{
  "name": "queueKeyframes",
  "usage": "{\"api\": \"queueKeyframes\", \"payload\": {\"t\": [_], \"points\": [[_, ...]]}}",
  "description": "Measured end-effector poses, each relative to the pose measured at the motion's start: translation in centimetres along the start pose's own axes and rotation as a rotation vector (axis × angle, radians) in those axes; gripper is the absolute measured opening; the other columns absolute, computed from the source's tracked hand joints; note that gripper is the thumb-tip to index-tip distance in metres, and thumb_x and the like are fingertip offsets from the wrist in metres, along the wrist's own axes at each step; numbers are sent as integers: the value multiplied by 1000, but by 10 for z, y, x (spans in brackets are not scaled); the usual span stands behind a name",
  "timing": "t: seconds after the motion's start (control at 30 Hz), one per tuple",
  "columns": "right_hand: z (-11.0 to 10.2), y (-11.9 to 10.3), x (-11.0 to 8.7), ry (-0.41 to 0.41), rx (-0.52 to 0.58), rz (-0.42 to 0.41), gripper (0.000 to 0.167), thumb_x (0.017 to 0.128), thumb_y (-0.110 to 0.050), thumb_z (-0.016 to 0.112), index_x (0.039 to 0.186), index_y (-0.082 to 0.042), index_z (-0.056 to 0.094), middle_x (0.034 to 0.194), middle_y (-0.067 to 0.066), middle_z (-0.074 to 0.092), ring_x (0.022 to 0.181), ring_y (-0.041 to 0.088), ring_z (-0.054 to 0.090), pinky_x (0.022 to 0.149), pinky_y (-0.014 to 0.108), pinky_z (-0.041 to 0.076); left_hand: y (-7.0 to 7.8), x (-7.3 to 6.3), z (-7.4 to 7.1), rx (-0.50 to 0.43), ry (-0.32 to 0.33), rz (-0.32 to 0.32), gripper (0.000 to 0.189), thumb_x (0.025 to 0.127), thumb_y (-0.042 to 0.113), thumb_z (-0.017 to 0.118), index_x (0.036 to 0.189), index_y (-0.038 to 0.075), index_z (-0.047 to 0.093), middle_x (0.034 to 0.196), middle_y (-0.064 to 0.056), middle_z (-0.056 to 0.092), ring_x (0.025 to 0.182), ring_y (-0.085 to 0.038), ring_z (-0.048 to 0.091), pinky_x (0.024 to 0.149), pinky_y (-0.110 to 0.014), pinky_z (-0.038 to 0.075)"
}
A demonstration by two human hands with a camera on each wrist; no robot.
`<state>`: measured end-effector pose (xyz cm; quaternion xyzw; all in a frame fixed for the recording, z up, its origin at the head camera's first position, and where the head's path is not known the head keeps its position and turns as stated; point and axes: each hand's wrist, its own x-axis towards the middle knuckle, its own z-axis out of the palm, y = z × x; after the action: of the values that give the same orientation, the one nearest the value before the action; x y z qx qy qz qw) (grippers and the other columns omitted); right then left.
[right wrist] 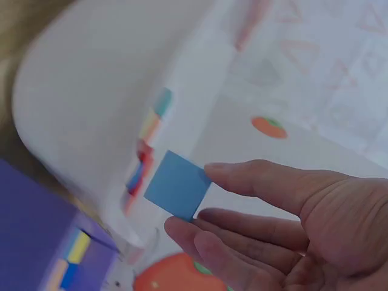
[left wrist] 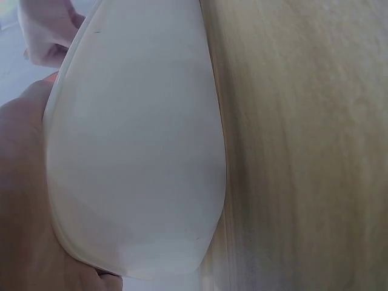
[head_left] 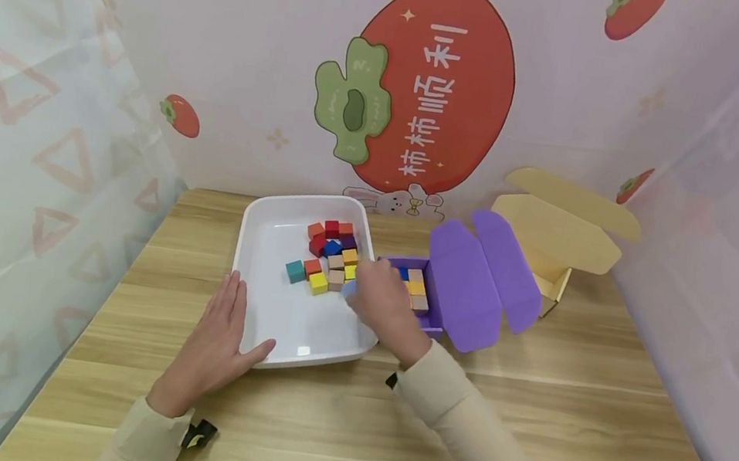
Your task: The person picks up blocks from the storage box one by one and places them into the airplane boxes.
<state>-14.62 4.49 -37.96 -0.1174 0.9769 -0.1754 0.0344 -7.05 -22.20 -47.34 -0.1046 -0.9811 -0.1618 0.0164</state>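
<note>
Between thumb and fingertips my right hand point(head_left: 383, 301) pinches a light blue cube point(right wrist: 178, 185), above the right rim of a white tray point(head_left: 273, 327). Several coloured cubes, among them a teal cube point(head_left: 295, 271) and a yellow cube point(head_left: 318, 283), lie in the tray's upper right half. My left hand point(head_left: 214, 342) rests on the tray's near left corner, its fingers straight along the rim. Just right of the tray stands an open purple box point(head_left: 429, 322), holding several cubes such as a tan cube point(head_left: 419, 303); my right hand hides part of it.
A yellow box point(head_left: 549, 277) with its lid raised stands behind and right of the purple box. The purple lid point(head_left: 463, 286) leans out to the right. Everything is on a wooden table point(head_left: 327, 443), with a printed cloth wall point(head_left: 258, 68) behind.
</note>
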Motion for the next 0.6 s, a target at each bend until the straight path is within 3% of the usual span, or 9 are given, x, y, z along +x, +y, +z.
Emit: {"api": "queueKeyframes", "payload": {"t": [0.13, 0.33, 0.47, 0.6], "points": [[-28, 15, -9, -1, 106, -45, 18, 89, -11, 84, 104, -2, 80, 96, 9, 75, 78, 20, 66, 71, 33, 64, 0, 0, -2, -1, -2, -1, 113, 96, 60, 62, 165, -11, 8, 177, -27, -2, 164, -47, 3, 130, -67, 19], [-52, 52, -17, -55, 18, -252, 20, 86, -13, 88, 104, -5, 83, 91, 5, 78, 74, 16, 63, 71, 30, 63, 0, 0, -2, 4, -10, -2, 113, 96, 61, 62, 165, -11, 8, 177, -27, -2, 164, -47, 2, 130, -67, 18], [-53, 72, -20, -98, -16, -312, 20, 86, -13, 88, 104, -6, 83, 93, 3, 79, 72, 14, 63, 70, 28, 62, 0, 1, -2, 2, -16, -7, 113, 96, 62, 61, 165, -11, 7, 177, -26, -3, 164, -46, 2, 130, -67, 18], [-40, 87, -19, -147, -33, -331, 24, 87, -10, 87, 111, -7, 82, 98, 5, 79, 75, 13, 63, 72, 28, 62, 0, 1, -2, -3, -18, -11, 114, 96, 62, 60, 165, -10, 7, 177, -25, -4, 165, -46, 1, 130, -67, 18]]}}
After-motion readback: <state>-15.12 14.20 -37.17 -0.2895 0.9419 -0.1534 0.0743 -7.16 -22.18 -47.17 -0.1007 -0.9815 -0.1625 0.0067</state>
